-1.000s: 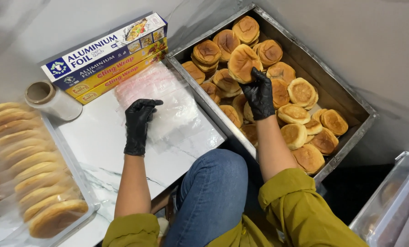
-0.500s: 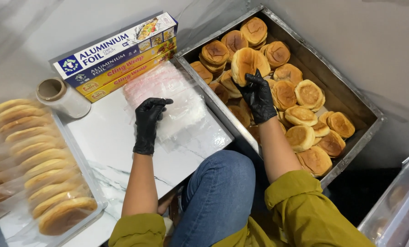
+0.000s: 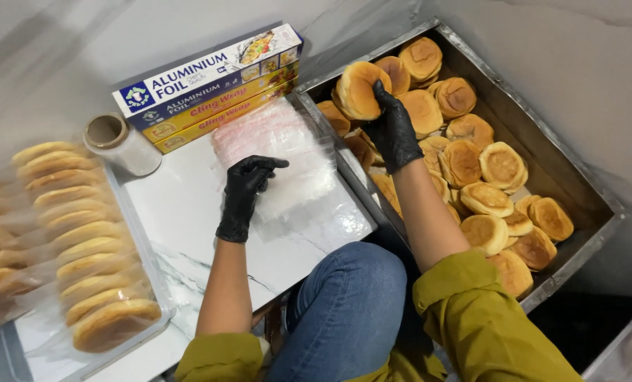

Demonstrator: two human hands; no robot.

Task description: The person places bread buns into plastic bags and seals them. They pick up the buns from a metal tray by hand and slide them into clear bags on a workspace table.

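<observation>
A bun is gripped by the gloved right hand above the metal tray, while the left hand presses clear bags beside it, fingers curled, wrapped buns farther left cut off.

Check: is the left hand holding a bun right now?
No, the left hand rests on the stack of clear plastic bags; the right hand is the one gripping a bun over the metal tray.
</observation>
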